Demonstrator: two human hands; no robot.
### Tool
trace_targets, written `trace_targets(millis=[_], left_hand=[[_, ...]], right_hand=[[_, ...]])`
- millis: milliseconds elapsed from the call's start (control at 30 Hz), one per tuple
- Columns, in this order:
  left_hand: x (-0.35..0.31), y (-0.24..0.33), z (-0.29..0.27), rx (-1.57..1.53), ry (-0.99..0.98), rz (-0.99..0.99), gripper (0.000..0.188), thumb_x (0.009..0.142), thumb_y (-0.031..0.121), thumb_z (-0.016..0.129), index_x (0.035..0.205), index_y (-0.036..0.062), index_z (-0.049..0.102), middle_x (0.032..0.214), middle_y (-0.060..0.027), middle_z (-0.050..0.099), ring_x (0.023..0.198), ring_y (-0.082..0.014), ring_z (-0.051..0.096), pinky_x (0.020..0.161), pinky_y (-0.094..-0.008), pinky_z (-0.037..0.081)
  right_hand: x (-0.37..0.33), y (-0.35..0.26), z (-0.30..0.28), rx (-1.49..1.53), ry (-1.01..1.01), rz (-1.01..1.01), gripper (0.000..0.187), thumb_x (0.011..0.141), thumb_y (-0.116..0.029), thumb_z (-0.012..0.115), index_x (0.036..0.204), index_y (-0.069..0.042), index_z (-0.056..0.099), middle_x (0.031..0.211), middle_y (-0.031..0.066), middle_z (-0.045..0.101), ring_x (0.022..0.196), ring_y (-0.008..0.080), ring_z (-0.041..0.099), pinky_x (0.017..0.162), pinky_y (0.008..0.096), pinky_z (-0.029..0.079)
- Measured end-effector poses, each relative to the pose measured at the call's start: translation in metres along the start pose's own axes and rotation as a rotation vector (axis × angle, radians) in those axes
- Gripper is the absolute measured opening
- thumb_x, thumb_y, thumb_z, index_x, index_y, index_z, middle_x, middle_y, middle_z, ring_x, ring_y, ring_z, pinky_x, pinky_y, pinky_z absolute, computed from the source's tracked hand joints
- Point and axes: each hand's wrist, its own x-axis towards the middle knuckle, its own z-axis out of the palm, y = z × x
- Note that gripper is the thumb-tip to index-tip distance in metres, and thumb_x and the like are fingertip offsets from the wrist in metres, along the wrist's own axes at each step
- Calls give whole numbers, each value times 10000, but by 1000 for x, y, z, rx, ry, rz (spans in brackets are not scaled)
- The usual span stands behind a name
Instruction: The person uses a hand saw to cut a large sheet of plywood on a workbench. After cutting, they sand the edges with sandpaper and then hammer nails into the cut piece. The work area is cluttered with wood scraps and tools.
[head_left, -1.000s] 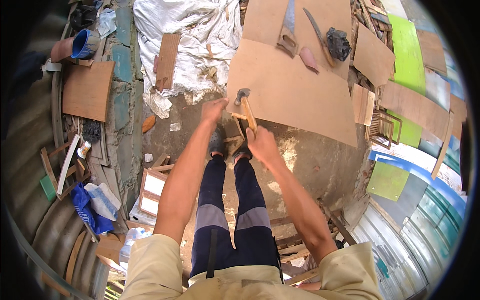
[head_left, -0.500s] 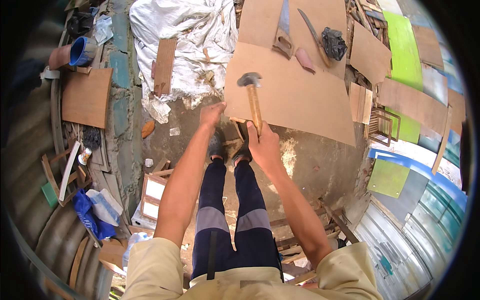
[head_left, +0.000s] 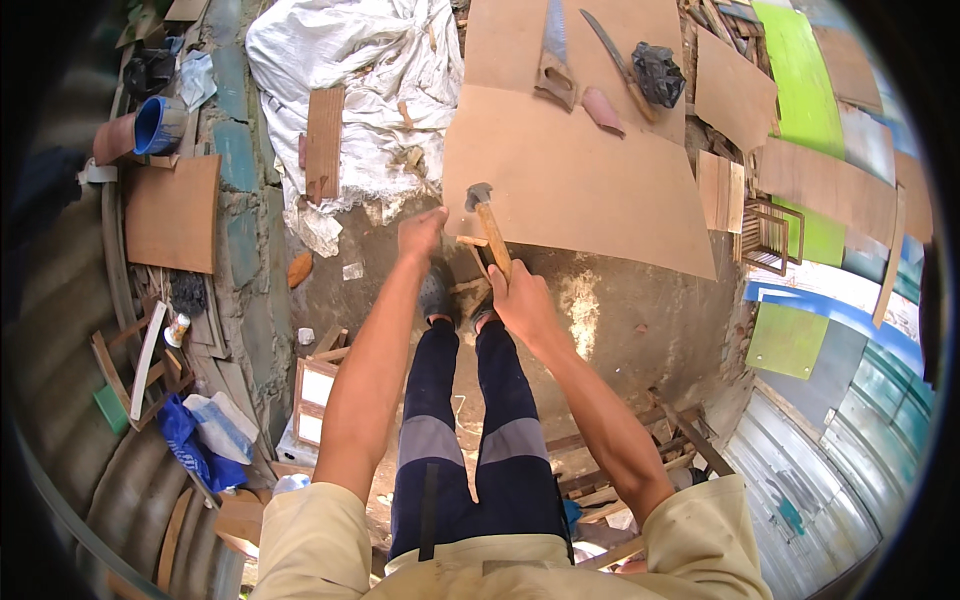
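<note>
My right hand (head_left: 522,298) is closed around the wooden handle of a hammer (head_left: 493,238). The hammer's dark metal head is at the near left corner of a large brown board (head_left: 570,180), on or just above its surface. At that board's left edge, my left hand (head_left: 422,234) is closed, thumb and fingers against the rim; its fingertips are partly hidden. Beneath the corner shows a piece of wooden framing (head_left: 473,241). Farther back on the board lie a handsaw (head_left: 555,65), a long knife (head_left: 620,68), a reddish scrap (head_left: 602,110) and a black plastic bag (head_left: 659,75).
A crumpled white sheet (head_left: 390,60) lies left of the board, with a wooden plank (head_left: 325,140) on it. Farther left are a blue bucket (head_left: 160,126) and a brown panel (head_left: 172,213). Wood scraps and a small slatted frame (head_left: 768,237) stand at the right.
The hammer has come down and slightly left toward the board's near corner. My left hand stays at the edge. The whole view has shifted slightly.
</note>
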Motion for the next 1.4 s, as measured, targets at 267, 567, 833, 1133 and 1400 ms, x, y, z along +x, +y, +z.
trace_targets(millis=[267,567,833,1133,1400], left_hand=[[5,-1,-2,118,29,15,396,885,259,773,1154,-31,761,1092,-134,765,989,-193,696,895,-324,515],[-5,11,1,203,-34,16,471,904,318,754,1225,-26,729,1199,-148,733,1144,-235,648,1014,-369,466],[-7,7,5,520,42,158,443,889,456,723,1139,96,788,1021,-171,781,992,-250,740,881,-367,528],[4,4,-9,501,4,136,447,870,434,741,1130,73,782,981,-173,781,917,-274,754,854,-364,550],[4,18,13,553,-44,40,622,826,472,771,1229,3,703,1024,-158,765,959,-292,740,872,-393,557]], right_hand=[[4,2,-2,-32,2,-50,416,1036,-328,543,880,55,593,622,243,654,642,446,695,695,534,570],[37,20,-7,-136,-61,-38,400,992,-357,597,925,35,639,816,315,686,844,495,693,772,567,551],[115,61,-40,-159,357,-28,511,826,-461,806,881,25,660,794,223,681,794,432,675,738,523,529],[159,78,-36,-45,177,112,610,704,-489,896,926,36,677,905,225,662,869,414,652,769,508,516],[156,80,-39,-52,217,49,584,702,-462,914,741,22,589,719,177,598,666,353,590,643,482,473]])
